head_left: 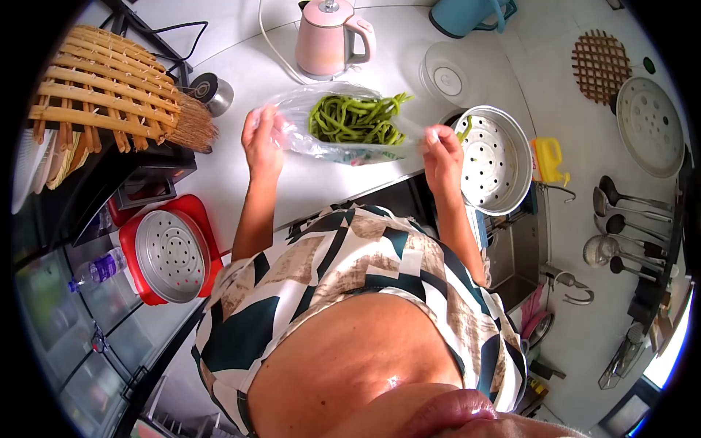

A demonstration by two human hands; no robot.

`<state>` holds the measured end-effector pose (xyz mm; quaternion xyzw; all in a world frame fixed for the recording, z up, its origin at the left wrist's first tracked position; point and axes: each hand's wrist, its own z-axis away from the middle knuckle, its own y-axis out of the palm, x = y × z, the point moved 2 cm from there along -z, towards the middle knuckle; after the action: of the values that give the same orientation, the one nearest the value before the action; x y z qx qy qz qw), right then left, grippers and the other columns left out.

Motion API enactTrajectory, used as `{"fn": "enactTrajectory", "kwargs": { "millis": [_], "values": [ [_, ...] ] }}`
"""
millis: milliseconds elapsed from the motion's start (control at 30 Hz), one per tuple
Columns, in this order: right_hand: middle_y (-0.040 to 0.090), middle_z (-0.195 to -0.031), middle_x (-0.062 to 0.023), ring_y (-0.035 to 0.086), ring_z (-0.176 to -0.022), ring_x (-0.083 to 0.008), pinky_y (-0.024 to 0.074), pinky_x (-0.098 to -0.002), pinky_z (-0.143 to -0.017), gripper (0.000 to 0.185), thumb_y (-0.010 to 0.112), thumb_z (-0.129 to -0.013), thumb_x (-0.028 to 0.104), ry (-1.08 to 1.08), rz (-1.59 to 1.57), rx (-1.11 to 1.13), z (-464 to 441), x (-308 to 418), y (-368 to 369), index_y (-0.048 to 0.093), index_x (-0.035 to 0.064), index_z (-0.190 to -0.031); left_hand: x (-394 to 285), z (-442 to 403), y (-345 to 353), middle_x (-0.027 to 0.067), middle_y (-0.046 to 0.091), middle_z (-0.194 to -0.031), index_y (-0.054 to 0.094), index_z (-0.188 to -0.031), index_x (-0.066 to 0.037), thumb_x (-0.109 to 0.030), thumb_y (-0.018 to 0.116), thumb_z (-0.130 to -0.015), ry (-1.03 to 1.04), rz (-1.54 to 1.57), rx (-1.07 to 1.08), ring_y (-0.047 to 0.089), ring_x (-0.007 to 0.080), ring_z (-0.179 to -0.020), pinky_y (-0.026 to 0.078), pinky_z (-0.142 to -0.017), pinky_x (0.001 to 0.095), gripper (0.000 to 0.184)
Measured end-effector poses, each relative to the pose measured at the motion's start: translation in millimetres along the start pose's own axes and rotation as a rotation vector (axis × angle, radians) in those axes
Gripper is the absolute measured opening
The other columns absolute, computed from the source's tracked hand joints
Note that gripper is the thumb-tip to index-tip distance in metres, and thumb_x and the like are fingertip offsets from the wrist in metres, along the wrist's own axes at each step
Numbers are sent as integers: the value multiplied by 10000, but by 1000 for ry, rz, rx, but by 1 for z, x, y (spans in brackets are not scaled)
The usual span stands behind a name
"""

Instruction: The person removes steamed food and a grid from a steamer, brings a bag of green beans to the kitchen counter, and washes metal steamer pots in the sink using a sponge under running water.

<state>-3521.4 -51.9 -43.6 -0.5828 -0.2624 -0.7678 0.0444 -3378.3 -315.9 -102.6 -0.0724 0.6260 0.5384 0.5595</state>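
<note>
A clear plastic bag [296, 124] full of green beans [358, 120] lies on the white counter, its mouth spread wide. My left hand [263, 142] grips the bag's left side, fingers closed on the film. At the opposite edge, my right hand [442, 153] pinches the plastic between thumb and fingers. Just right of that hand is a perforated metal steamer pot [496, 160], with a bit of green bean near its upper left rim.
A pink kettle [326, 40] and a clear lid [447, 77] stand behind the bag. On the right are a sink [515, 255], a yellow bottle [549, 159] and hanging ladles [617, 226]. To the left, a steamer tray [173, 255] rests on a red basin [196, 208].
</note>
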Motion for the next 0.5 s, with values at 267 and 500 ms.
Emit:
{"fn": "enactTrajectory", "kwargs": {
  "millis": [267,500],
  "values": [
    [529,-784,31,474,-669,-65,388,-229,-589,14,546,-861,110,131,-69,-215,-1,-16,-44,534,108,-870,41,20,4,24,540,-748,552,-890,-43,-98,573,-847,-252,-29,68,508,94,-639,432,-564,227,73],
    [520,-751,28,466,-655,-57,367,-194,-614,49,520,-815,34,164,168,65,20,-12,-58,535,64,-851,19,29,-31,26,534,-754,529,-845,-36,-83,521,-822,-183,-72,154,508,112,-655,470,-637,265,53]
  ]
}}
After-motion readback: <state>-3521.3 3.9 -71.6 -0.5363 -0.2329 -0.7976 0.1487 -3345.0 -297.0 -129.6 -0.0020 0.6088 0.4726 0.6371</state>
